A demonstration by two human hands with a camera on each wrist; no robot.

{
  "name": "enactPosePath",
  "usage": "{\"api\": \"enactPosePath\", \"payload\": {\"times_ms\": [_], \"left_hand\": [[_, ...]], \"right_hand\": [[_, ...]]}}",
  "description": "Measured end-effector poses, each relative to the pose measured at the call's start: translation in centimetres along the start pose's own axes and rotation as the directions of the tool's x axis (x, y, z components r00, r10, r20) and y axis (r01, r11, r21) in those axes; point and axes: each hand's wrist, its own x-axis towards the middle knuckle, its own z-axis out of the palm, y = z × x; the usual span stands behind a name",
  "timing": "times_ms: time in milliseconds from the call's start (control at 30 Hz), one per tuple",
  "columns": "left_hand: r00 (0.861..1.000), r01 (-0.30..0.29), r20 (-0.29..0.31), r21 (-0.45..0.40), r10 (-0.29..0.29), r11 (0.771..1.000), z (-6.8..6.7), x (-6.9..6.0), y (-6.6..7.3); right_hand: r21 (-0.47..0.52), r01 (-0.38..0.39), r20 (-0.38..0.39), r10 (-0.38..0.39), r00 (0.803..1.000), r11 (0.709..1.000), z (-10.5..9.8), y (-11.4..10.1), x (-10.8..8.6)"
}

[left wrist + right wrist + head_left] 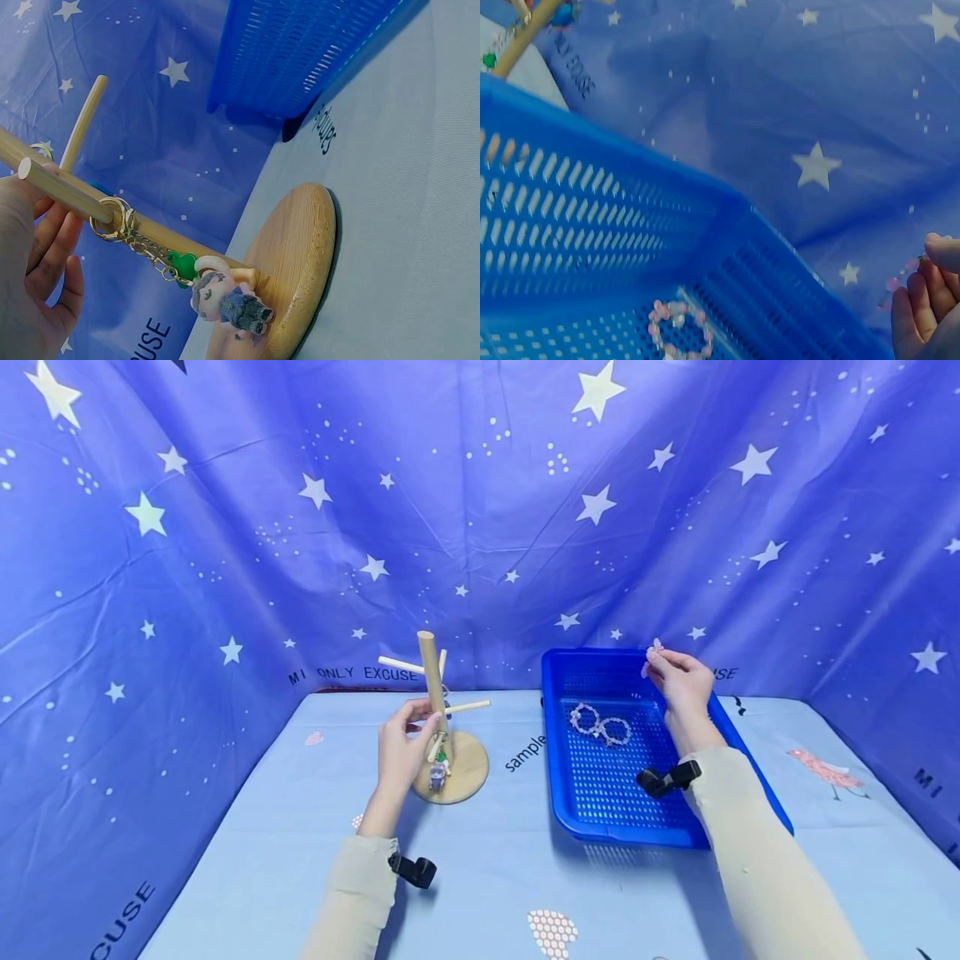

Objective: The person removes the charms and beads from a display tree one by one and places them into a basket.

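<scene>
My left hand [401,745] holds the post of a wooden stand [431,672], its fingers around the post in the left wrist view. A keychain with a small figure [232,300] and a green charm [181,265] hangs by its ring from one peg, over the round base [296,255]. Above the right part of a blue basket [558,777], my right hand [684,693] pinches a pink beaded bracelet [657,646] between thumb and fingers. Two more beaded bracelets [617,732] lie side by side on the basket floor.
A light blue cloth with printed words and shapes [480,885] covers the table. Behind and at both sides hangs a blue-purple curtain with stars [465,527]. Part of another blue item [564,15] shows behind the stand in the right wrist view.
</scene>
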Motion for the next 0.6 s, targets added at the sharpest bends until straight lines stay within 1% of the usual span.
{"api": "enactPosePath", "payload": {"times_ms": [200, 300, 367, 433, 500, 600], "left_hand": [[1.000, -0.004, 0.002, -0.003, 0.004, 1.000, 0.0, 0.1, -0.1], [1.000, -0.006, -0.002, -0.006, 0.006, 1.000, 0.0, 0.1, -0.1], [1.000, -0.009, -0.003, -0.005, 0.009, 1.000, 0.1, 0.0, -0.2], [1.000, -0.013, -0.005, -0.005, 0.013, 1.000, 0.1, 0.0, -0.2], [1.000, -0.012, -0.004, -0.003, 0.012, 1.000, 0.1, 0.0, -0.2], [1.000, -0.005, -0.003, -0.002, 0.005, 1.000, 0.1, 0.1, -0.2]], "right_hand": [[-0.123, -0.060, 0.003, 0.061, 0.998, 0.991, -1.0, 0.8, 1.2], [-0.212, -0.065, 0.028, 0.073, 0.997, 0.975, -1.5, 1.2, 1.8], [-0.280, -0.060, 0.051, 0.078, 0.996, 0.958, -1.8, 1.5, 2.2], [-0.346, -0.050, 0.077, 0.081, 0.994, 0.937, -2.1, 1.8, 2.6], [-0.422, -0.035, 0.114, 0.092, 0.989, 0.906, -2.4, 2.0, 3.0], [-0.547, -0.009, 0.173, 0.123, 0.977, 0.837, -2.6, 2.3, 3.6]]}}
